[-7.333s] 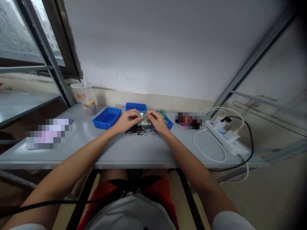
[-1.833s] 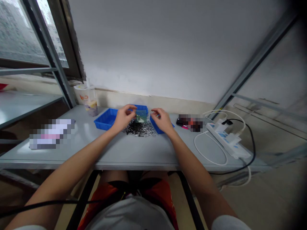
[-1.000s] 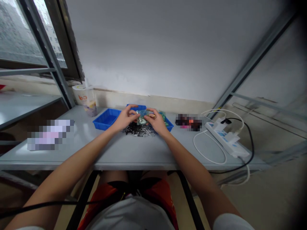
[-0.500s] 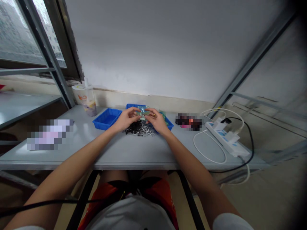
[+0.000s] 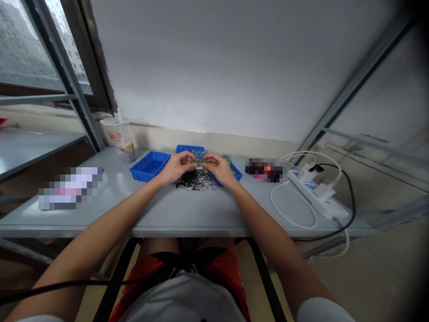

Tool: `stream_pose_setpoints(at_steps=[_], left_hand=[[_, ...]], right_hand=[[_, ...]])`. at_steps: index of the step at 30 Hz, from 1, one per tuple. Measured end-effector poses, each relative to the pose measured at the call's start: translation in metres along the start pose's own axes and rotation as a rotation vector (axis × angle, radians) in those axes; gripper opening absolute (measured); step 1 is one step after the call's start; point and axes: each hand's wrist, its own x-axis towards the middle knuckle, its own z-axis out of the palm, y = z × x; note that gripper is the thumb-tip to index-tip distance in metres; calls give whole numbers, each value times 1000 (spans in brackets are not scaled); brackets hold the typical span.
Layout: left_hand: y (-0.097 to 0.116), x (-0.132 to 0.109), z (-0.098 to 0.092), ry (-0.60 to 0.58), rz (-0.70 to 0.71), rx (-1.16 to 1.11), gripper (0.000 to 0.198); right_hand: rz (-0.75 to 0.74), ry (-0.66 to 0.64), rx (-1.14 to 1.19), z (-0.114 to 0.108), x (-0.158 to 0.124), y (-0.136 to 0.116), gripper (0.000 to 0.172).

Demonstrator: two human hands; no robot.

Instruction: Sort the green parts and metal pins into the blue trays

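My left hand and my right hand meet above the far middle of the grey table. Both pinch a small green piece in clear wrapping, held between the fingertips. Directly below the hands lies a heap of small dark metal parts. Blue trays stand close by: one to the left, one behind the hands, and one to the right with green pieces in it.
A plastic drink cup stands at the back left by the window frame. A white power strip with white and black cables lies at the right. A blurred-out item lies at the left, another beside the right tray.
1.8 s ago my hands were apart, the left holding the green piece. They have since come together on it and lifted it slightly, folding it smaller between the fingertips.
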Motion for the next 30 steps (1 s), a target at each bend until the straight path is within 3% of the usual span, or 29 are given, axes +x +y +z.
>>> stream_pose_setpoints(at_steps=[10, 15, 20, 30], left_hand=[[2, 0, 1, 10, 0, -13, 15], [6, -1, -2, -38, 15, -13, 31], [12, -2, -4, -35, 18, 82, 23], [10, -2, -2, -36, 13, 20, 8]], right_hand=[[2, 33, -11, 0, 1, 0, 18], [9, 35, 1, 0, 0, -1, 22], [-7, 28, 49, 0, 0, -2, 22], [-29, 0, 1, -3, 0, 2, 17]])
